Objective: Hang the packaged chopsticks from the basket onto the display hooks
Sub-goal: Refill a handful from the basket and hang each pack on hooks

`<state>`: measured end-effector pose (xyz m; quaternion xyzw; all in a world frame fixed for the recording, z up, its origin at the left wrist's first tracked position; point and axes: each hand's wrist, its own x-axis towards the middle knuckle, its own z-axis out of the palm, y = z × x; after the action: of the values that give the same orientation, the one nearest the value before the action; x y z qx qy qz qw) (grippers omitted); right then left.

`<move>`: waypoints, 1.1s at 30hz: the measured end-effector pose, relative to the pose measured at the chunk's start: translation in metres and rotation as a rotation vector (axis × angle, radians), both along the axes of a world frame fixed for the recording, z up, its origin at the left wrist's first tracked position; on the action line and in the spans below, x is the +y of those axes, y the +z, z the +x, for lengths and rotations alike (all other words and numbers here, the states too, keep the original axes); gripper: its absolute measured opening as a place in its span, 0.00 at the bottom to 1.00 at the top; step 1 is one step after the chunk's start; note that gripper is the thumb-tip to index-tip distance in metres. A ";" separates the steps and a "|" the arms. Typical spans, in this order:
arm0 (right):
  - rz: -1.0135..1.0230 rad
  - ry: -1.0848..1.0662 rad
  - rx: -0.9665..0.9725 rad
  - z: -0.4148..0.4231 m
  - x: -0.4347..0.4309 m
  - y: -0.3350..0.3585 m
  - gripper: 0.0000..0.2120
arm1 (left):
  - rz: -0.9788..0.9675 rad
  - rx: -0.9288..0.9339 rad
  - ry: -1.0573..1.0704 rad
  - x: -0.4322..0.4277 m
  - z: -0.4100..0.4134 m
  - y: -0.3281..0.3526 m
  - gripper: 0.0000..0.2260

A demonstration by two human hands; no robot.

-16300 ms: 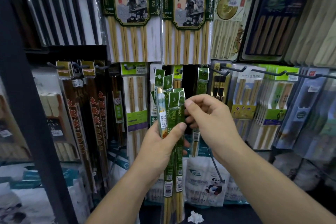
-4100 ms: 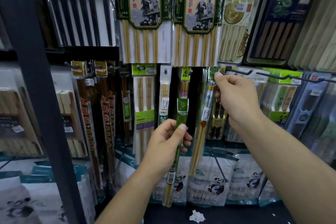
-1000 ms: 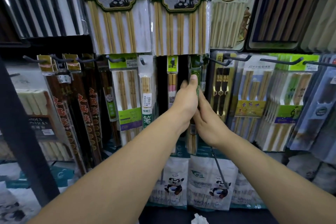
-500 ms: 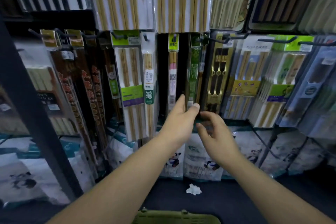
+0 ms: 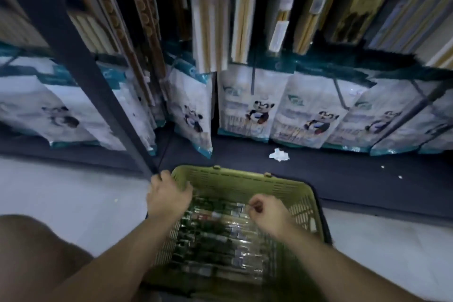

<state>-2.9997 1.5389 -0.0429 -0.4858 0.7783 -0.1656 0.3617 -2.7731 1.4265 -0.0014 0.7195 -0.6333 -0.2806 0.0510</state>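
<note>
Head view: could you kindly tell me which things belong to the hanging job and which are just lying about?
Job:
basket
chopstick packs inside it
left hand and right hand, both at the basket

Lying about:
crumpled paper
panda bags
dark post

One wide-angle camera rides on the person's head, tipped steeply down and forward. It hangs close above the green basket (image 5: 245, 180) on the floor (image 5: 73, 193), which fills the lower middle of the view, while the display rack's (image 5: 79, 56) bottom rows curve across the top.
</note>
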 end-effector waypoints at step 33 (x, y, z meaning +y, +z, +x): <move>0.363 0.562 0.118 0.065 0.010 -0.168 0.32 | 0.002 0.234 0.020 0.003 0.072 -0.087 0.09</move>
<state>-2.9347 1.5485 -0.2112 -0.6181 0.6502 0.1102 0.4279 -2.7013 1.4298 -0.0882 0.6883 -0.6154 -0.3626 0.1266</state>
